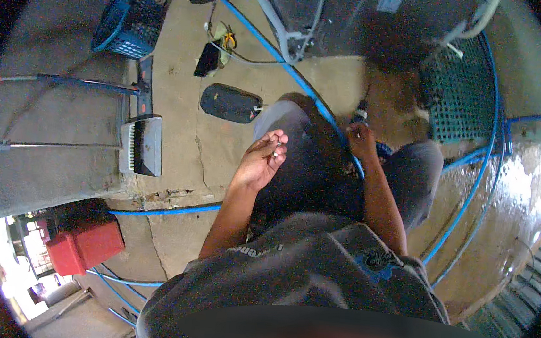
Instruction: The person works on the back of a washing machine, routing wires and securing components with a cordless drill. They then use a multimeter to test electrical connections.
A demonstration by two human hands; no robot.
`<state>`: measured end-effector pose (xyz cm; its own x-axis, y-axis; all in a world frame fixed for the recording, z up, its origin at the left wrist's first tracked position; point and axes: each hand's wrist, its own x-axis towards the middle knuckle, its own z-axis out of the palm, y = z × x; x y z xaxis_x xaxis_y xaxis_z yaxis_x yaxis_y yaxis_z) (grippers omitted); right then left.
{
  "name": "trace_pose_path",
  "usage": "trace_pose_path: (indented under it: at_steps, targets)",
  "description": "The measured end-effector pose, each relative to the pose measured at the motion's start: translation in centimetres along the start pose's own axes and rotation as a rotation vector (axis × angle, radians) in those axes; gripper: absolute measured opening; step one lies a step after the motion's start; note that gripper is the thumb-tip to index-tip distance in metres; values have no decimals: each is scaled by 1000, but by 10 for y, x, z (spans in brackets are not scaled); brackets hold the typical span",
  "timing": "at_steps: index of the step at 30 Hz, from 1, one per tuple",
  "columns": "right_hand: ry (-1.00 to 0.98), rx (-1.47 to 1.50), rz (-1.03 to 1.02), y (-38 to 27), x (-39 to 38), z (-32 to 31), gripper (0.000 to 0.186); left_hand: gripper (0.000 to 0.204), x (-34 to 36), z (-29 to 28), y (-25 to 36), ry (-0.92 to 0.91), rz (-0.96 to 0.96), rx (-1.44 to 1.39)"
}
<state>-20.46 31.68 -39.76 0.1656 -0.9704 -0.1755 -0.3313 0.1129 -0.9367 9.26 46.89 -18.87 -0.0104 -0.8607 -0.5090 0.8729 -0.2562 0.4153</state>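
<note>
My left hand [265, 159] is raised palm up over my left thigh, its fingers curled around small whitish pieces [276, 154], too small to name. My right hand [361, 141] is closed between my knees, on a dark tool [360, 112] with a pale band and a thin tip pointing away from me. The rest of this tool is largely hidden by the hand. A blue hose [309, 90] runs past my left knee and close beside the right hand. Left of that knee lies a dark, rounded flat object [231, 103] on the concrete.
Further off are orange-handled pliers [230, 39] and a black flat item [208, 59]. A blue basket [129, 21], a dustpan [147, 145] and a broom [143, 90] stand left. A green crate [460, 95] and hoses [486, 168] are right; a red container [86, 247] sits behind left.
</note>
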Motion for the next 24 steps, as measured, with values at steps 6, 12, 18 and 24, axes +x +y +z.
trace_pose_path:
  at_steps: [6, 12, 18, 24]
  targets:
    - [7, -778, 13, 28, 30, 10, 28, 32, 30, 12, -13, -186, -61, 145]
    - [-185, -1436, 103, 93, 72, 10, 44, 37, 54, 52, -14, -106, 2, 189]
    - [351, -1211, 84, 208, 95, 26, 46, 35, 34, 64, -19, -119, 40, 390]
    - [-200, -1035, 298, 94, 66, -27, 44, 18, 26, 46, -16, -28, 76, 372]
